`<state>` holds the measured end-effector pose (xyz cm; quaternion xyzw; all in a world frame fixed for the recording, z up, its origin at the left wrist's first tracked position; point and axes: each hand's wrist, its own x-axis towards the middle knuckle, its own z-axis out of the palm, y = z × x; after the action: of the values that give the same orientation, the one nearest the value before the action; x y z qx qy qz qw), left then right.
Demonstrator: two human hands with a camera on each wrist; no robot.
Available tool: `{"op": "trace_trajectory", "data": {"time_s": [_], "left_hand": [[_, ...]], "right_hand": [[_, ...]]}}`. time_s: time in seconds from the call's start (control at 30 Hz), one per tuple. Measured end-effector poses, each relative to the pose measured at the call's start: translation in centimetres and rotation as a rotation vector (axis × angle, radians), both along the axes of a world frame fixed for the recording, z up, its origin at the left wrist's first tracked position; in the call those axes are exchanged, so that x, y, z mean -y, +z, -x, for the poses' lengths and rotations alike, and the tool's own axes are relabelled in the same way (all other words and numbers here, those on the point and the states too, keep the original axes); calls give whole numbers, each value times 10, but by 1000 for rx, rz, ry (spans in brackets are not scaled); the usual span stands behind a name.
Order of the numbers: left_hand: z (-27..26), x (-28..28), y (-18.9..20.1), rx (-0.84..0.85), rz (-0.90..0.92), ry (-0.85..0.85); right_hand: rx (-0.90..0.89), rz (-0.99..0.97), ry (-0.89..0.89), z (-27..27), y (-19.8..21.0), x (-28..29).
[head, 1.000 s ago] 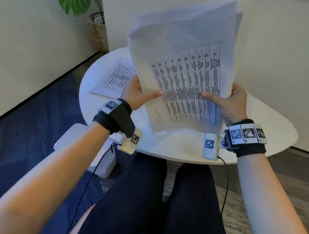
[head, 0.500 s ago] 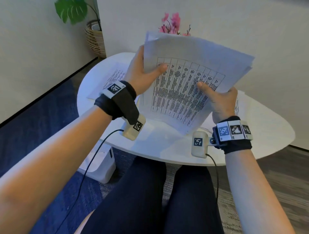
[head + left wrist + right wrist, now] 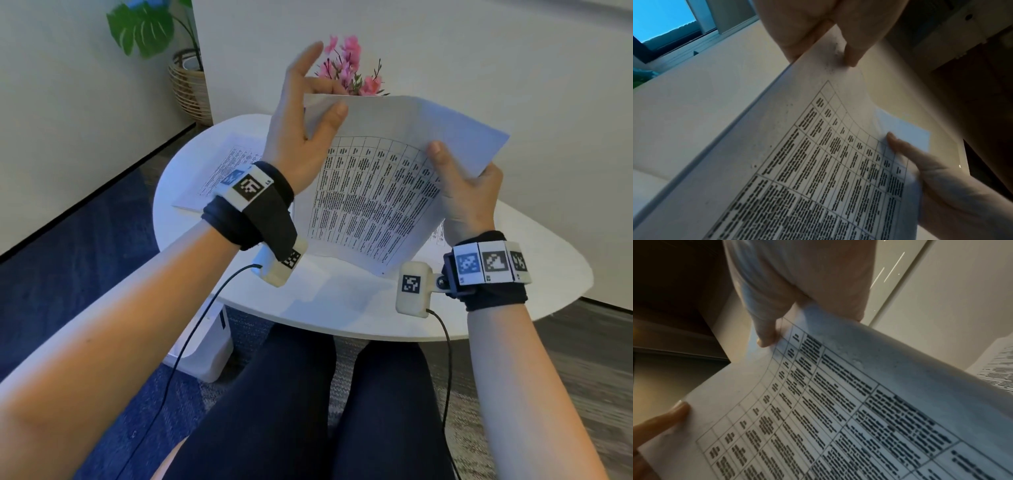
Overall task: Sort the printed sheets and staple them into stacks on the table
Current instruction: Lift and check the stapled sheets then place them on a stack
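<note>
White table; held sheets print illegible

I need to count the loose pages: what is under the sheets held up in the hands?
Under the held sheets lies the white table. Another printed page peeks out beside the right hand; how far it extends is covered.

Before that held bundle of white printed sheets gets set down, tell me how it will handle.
The bundle of white printed sheets is probably floppy: it bows between the left hand and right hand. It looks light, since thumb-and-finger pinches at its edges carry it. Loose sheets may fan or slide apart; the left wrist view shows layered, unbound edges.
</note>
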<state>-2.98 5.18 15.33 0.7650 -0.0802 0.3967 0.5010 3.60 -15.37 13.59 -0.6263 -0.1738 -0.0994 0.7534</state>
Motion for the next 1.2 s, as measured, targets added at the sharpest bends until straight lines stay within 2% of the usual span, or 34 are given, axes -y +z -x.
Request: {"op": "trace_trajectory", "data": {"time_s": [0.07,0.17,0.27,0.37,0.43,0.5,0.57,0.7,0.8,0.9,1.1,1.2], "left_hand": [[-4,-4,0,-13,62,-48],[-5,-6,0,-35,266,-114],[-4,-3,1,-6,398,-62],[-3,-2,-1,-45,504,-54],[-2,-1,-7,-204,484,-105],[-2,4,-21,-335,379,-112],[-1,8,-32,-325,333,-87],[-2,7,-46,-302,421,-29],[-3,3,-65,-432,406,-5],[-1,5,-85,-540,351,-51],[1,11,-79,-522,377,-63],[-1,11,-87,-573,359,-40]], "right_hand": [[19,-4,-10,-2,1,3],[26,27,10,-2,-3,9],[-16,139,74,3,-18,12],[-71,122,71,8,-29,13],[-61,91,47,9,-28,12],[-30,98,40,8,-25,11],[4,121,33,6,-22,10],[-25,169,6,4,-26,10],[-132,241,28,5,-40,12],[-221,268,52,9,-56,11],[-243,226,25,3,-61,6],[-266,252,28,0,-68,6]]}}
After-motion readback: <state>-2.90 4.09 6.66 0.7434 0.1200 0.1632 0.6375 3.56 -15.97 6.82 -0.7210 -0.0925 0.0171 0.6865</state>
